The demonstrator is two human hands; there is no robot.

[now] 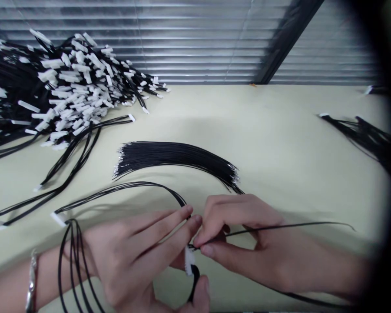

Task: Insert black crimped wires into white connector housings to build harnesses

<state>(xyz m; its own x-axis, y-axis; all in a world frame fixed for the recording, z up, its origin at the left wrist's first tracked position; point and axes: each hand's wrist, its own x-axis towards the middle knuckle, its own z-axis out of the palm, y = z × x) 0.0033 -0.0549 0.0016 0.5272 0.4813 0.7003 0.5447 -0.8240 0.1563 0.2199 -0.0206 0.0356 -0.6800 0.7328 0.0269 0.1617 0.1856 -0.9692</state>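
Note:
My left hand [143, 256] is closed around a white connector [189, 261] that has black wires running from it. A loose black wire [280, 227] is pinched between the thumb and forefinger of my right hand [244, 243], its inner end at the connector's edge and its free end reaching out to the right. Whether that end sits inside the connector is hidden by my fingertips. From my left hand several black wires arch leftward to a second white connector [58, 219], beside my wrist. More wires hang from it over my forearm.
Beyond my hands lies a flat bundle of black wires [176, 154] with metal-tipped ends. A large heap of wired white connectors [74, 87] fills the back left. Finished-looking harnesses [361, 130] lie at the right. Window blinds [195, 43] border the table's [280, 143] far edge.

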